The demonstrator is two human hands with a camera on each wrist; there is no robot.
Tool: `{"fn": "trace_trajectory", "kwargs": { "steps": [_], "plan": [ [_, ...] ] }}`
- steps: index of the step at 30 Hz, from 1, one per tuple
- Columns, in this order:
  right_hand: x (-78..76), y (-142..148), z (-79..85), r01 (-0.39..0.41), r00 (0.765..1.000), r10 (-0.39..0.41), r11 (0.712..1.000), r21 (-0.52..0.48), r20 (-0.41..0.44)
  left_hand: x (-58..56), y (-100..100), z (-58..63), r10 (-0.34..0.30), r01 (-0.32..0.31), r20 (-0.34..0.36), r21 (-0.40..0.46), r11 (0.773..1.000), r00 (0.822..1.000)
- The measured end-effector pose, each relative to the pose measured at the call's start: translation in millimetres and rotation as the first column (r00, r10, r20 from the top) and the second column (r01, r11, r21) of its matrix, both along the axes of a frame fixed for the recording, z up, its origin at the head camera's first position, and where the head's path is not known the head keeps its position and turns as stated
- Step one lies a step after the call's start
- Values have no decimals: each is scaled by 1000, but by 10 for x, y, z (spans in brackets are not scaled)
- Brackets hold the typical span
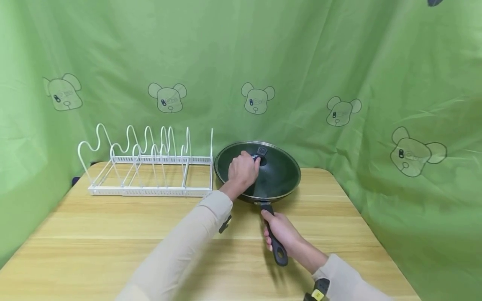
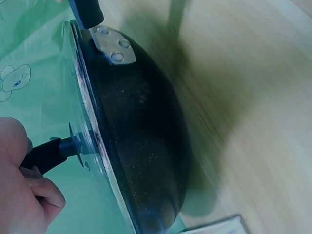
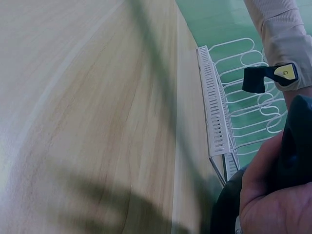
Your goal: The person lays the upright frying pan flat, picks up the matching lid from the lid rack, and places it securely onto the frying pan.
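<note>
A dark wok [image 2: 146, 122] with a long black handle [image 1: 280, 253] sits at the back of the table, right of centre. On it lies a glass lid [image 1: 280, 175] with a metal rim and a black knob [image 2: 46, 155]. My left hand [image 1: 242, 170] grips that knob, its fingers curled round it in the left wrist view. My right hand [image 1: 283, 229] holds the wok's handle near the pan, thumb on top and fingers wrapped beneath. In the right wrist view the right hand [image 3: 273, 204] shows at the lower right corner, around the dark handle.
A white wire rack [image 1: 150, 191] with wavy upright dividers stands left of the wok, close beside it. The wooden table [image 1: 124, 238] reaches back to a green curtain [image 1: 211, 50] printed with bear heads, which also hangs along both sides.
</note>
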State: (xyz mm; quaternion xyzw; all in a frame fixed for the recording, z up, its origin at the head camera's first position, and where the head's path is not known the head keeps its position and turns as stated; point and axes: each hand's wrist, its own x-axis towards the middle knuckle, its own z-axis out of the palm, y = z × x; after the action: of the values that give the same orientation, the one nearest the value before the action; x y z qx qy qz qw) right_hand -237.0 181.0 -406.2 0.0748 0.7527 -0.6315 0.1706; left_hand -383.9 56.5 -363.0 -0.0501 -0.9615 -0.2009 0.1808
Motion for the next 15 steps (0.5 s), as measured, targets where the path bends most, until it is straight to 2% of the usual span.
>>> {"fn": "trace_trajectory", "kwargs": {
  "steps": [10, 15],
  "plan": [
    [-4, -3, -11, 1, 1000, -1, 1000, 3, 1, 16, -31, -11, 2, -3, 25, 37, 999, 1000],
    [-5, 10, -13, 7, 1000, -7, 1000, -2, -2, 22, -28, 6, -8, 8, 27, 21, 1000, 1000]
  ]
}}
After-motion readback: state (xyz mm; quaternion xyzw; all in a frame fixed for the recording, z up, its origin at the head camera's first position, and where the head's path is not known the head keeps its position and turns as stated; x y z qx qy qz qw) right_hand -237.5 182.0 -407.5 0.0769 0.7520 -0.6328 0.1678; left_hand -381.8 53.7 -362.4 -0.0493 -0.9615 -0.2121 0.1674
